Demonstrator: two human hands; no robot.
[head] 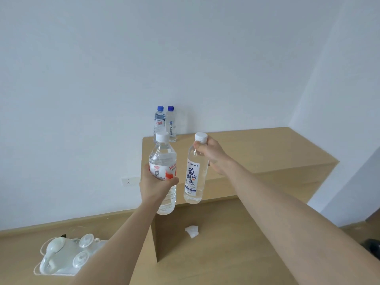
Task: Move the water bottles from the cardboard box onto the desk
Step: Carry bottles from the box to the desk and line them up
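My left hand [154, 183] grips a clear water bottle with a red-and-white label [163, 161] around its middle, upright in the air. My right hand [211, 154] holds a taller bottle with a white label and dark characters [193, 177] by its neck, just under the white cap. Both bottles hang in front of the wooden desk [257, 149]. Two blue-capped bottles [165, 122] stand upright at the desk's back left corner against the wall. The cardboard box is out of view.
A lower wooden surface [205, 254] lies below the desk, with a crumpled white tissue [191, 231] on it. At the lower left sits a clear plastic bag with white round parts [67, 256]. A wall socket [129, 181] is left of the desk.
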